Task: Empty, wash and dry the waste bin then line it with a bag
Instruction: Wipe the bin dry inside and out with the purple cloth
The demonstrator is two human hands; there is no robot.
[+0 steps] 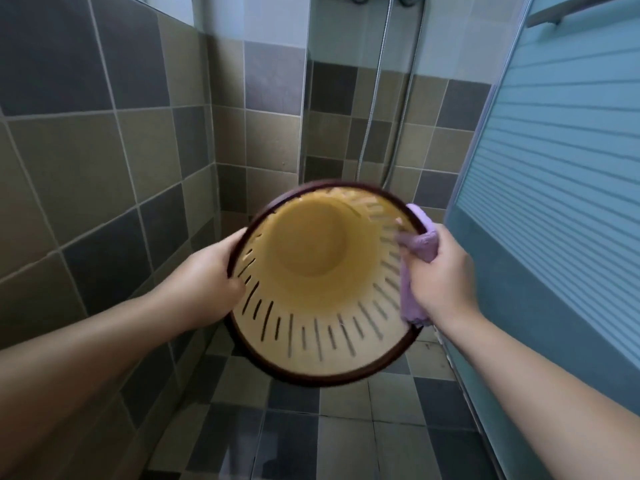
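The bin (311,289) lies tipped, mouth facing us. Left hand (211,271) grips its rim; right hand (440,271) squeezes a purple cloth (420,244).

- Supporting surface: tiled floor (346,427), occupying the lower centre of the frame.
- Tile pattern: square tiles in mixed dark grey, mid grey and beige, with pale grout lines.
- Boundaries: tiled wall (104,168) at the left; frosted glass door (554,168) at the right.
- No item is visible lying directly on the exposed floor area.
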